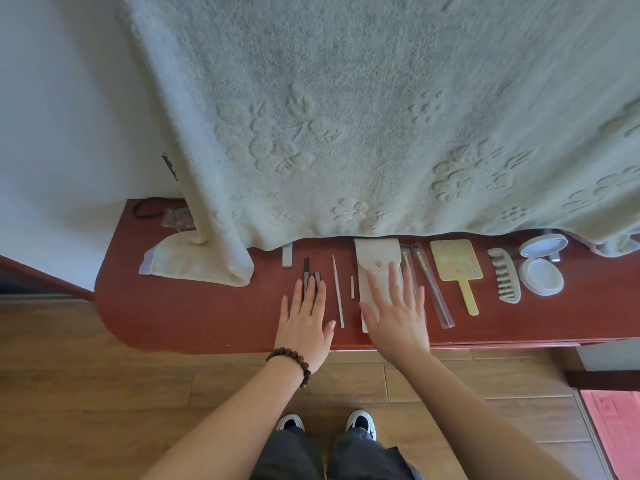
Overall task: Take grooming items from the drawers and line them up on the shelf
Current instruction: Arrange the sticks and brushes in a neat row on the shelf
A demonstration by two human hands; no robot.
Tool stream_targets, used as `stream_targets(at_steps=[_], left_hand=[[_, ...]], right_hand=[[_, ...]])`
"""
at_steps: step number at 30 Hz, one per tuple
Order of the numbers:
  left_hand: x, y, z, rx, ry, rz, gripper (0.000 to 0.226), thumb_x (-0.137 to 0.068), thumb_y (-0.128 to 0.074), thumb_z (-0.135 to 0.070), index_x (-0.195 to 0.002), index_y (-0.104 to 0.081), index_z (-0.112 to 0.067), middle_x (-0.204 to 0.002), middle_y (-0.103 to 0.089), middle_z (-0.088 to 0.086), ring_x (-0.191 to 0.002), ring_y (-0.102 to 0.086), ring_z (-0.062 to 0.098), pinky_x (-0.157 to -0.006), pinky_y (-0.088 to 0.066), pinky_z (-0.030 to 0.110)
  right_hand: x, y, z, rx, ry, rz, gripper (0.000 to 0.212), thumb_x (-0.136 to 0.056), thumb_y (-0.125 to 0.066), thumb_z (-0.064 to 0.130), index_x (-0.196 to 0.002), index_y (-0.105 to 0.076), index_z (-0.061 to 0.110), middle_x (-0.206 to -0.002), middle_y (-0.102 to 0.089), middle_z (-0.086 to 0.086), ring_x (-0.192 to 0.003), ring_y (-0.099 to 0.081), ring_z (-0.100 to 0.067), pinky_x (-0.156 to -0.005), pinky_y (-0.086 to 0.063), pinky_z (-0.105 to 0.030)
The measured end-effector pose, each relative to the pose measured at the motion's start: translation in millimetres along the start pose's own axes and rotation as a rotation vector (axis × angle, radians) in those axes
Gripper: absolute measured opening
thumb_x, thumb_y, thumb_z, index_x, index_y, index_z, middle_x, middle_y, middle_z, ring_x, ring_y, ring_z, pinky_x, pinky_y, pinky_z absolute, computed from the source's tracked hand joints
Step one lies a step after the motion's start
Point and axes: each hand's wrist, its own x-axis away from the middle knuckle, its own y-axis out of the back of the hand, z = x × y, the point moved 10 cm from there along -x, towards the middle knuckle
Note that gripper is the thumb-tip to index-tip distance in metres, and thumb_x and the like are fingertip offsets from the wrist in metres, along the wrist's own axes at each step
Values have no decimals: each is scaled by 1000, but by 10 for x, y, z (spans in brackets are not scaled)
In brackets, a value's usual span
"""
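Observation:
Grooming items lie in a row on the red-brown shelf [194, 317]. From the left: a grey flat tool [287, 256], dark slim pencils [306, 268], a thin metal file [337, 292], a beige snap pouch [375, 263], brushes in a clear sleeve [434, 292], a yellow hand mirror [457, 266], a grey comb [504, 275] and an open white compact [540, 271]. My left hand [306, 318] lies flat, fingers straight, over the lower ends of the dark pencils. My right hand [396, 306] is spread flat over the pouch's lower half.
A pale embossed towel [346, 116] hangs over the back of the shelf, its corner folded onto the surface at the left. A black cord and a small packet [176, 218] sit at the shelf's far left. Wooden floor and pink paper [614, 431] lie below.

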Motion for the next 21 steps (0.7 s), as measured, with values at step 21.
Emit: stream_targets(at_steps=[21], left_hand=[[19,-41,33,-35,-20,15,69,-100,-25,-45,-148,18,-19,-158,17,0,-146,16,21,-120,1,45]], right_hand=[[39,-306,-27,3,-6,127,61,-97,-10,57,-140,29,40,-155,30,-2,-144,24,-22,-118,13,-43]])
